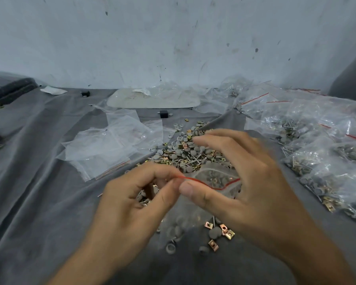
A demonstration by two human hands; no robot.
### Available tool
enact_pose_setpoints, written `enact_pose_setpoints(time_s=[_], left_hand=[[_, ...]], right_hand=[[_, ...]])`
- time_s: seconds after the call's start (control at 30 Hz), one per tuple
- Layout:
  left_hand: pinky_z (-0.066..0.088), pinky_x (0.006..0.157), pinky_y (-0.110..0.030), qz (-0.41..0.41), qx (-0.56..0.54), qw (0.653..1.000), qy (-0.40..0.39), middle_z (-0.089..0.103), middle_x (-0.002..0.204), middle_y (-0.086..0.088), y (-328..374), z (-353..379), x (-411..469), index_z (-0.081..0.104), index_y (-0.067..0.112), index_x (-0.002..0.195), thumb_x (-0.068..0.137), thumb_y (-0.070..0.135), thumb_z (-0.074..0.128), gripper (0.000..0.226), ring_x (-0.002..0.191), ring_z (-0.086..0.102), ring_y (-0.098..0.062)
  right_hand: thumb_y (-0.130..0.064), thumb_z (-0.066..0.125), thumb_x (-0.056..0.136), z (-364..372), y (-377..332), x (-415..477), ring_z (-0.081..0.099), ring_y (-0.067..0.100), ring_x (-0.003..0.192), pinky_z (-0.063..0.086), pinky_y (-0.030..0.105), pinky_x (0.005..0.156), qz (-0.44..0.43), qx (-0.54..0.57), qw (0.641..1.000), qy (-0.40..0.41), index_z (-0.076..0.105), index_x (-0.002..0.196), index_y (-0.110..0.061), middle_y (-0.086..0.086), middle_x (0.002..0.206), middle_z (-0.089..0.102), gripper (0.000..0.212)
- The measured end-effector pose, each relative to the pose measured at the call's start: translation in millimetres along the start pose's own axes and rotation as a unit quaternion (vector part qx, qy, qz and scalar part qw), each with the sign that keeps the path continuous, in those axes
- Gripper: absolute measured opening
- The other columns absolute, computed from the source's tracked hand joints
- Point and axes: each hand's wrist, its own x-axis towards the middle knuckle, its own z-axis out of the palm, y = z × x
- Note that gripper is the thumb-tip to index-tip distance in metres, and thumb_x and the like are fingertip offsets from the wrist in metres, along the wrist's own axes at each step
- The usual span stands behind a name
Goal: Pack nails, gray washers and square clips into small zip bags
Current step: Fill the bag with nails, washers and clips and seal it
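A small clear zip bag (216, 177) with a red seal line hangs between my two hands, with grey washers and clips showing inside it. My left hand (130, 200) pinches the left end of its red seal. My right hand (240, 177) holds the bag's right side, thumb at the seal and fingers arched over it. Behind the bag lies a loose heap of nails, gray washers and square clips (185, 149) on the grey cloth. A few more square clips (224, 231) and washers lie near my wrists.
Empty zip bags (111, 140) lie spread at the left of the heap. Several filled bags (317, 145) are piled at the right. A pale tray (152, 99) and small black blocks (163, 114) sit near the wall. Grey cloth (39, 182) covers the surface.
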Motion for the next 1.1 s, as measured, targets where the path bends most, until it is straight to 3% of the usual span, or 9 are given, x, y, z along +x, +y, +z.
enact_pose_setpoints(time_s=[0.07, 0.17, 0.3, 0.53, 0.77, 0.9, 1.1], left_hand=[[0.047, 0.062, -0.029, 0.023, 0.023, 0.999, 0.008, 0.067, 0.080, 0.004, 2, 2, -1, 0.071, 0.032, 0.095, 0.091, 0.036, 0.066, 0.008, 0.070, 0.060, -0.012], [0.047, 0.062, -0.027, 0.020, 0.024, 0.999, 0.011, 0.067, 0.080, 0.006, 5, 1, -1, 0.071, 0.033, 0.095, 0.091, 0.037, 0.065, 0.009, 0.070, 0.060, -0.010], [0.044, 0.063, -0.016, 0.009, 0.006, 1.000, 0.008, 0.063, 0.073, 0.011, 7, -2, -2, 0.074, 0.032, 0.094, 0.089, 0.039, 0.067, 0.010, 0.067, 0.058, -0.005], [0.044, 0.063, -0.015, 0.024, 0.063, 0.998, 0.009, 0.066, 0.083, 0.024, 13, -9, 1, 0.071, 0.035, 0.100, 0.091, 0.041, 0.065, 0.012, 0.070, 0.058, -0.002], [0.048, 0.058, -0.028, -0.014, 0.009, 1.000, 0.019, 0.063, 0.074, 0.010, 7, -8, -1, 0.071, 0.037, 0.097, 0.088, 0.047, 0.066, 0.015, 0.062, 0.055, -0.012], [0.050, 0.062, -0.025, -0.014, 0.017, 1.000, -0.004, 0.066, 0.081, 0.010, 8, -8, -1, 0.070, 0.039, 0.101, 0.088, 0.048, 0.066, 0.016, 0.068, 0.059, -0.012], [0.043, 0.061, -0.011, -0.025, 0.002, 1.000, 0.019, 0.065, 0.074, 0.008, 7, -10, 0, 0.072, 0.038, 0.095, 0.086, 0.045, 0.067, 0.013, 0.064, 0.055, 0.001]], right_hand=[[-0.066, 0.063, 0.080, -6, -5, 3, 0.047, -0.002, 0.128, 0.036, 0.034, 0.111, -0.011, -0.009, 0.999, -0.032, 0.067, 0.123, -0.043, -0.029, 0.127, 0.057, 0.049], [-0.046, 0.069, 0.082, -6, -10, 3, 0.061, -0.001, 0.098, 0.046, 0.034, 0.095, -0.041, 0.003, 0.998, -0.038, 0.074, 0.095, -0.035, -0.024, 0.094, 0.068, 0.018], [-0.035, 0.073, 0.078, 1, -13, 1, 0.062, 0.005, 0.081, 0.049, 0.030, 0.080, -0.056, 0.000, 0.998, -0.002, 0.073, 0.081, -0.030, -0.018, 0.079, 0.066, 0.005], [-0.029, 0.072, 0.082, 6, -16, 0, 0.062, 0.009, 0.077, 0.048, 0.030, 0.075, -0.091, 0.000, 0.995, 0.045, 0.072, 0.079, -0.025, -0.015, 0.078, 0.065, 0.005], [-0.034, 0.076, 0.078, 0, -11, -1, 0.066, 0.005, 0.080, 0.048, 0.022, 0.076, -0.054, 0.028, 0.998, 0.017, 0.075, 0.085, -0.031, -0.019, 0.082, 0.067, 0.007], [-0.029, 0.075, 0.082, 4, -10, 0, 0.063, 0.004, 0.079, 0.046, 0.018, 0.075, -0.071, 0.020, 0.997, 0.012, 0.073, 0.083, -0.027, -0.018, 0.081, 0.066, 0.003], [-0.040, 0.072, 0.085, -1, -7, -1, 0.066, 0.003, 0.087, 0.048, 0.022, 0.078, -0.051, 0.040, 0.998, -0.017, 0.075, 0.090, -0.033, -0.022, 0.086, 0.067, 0.009]])
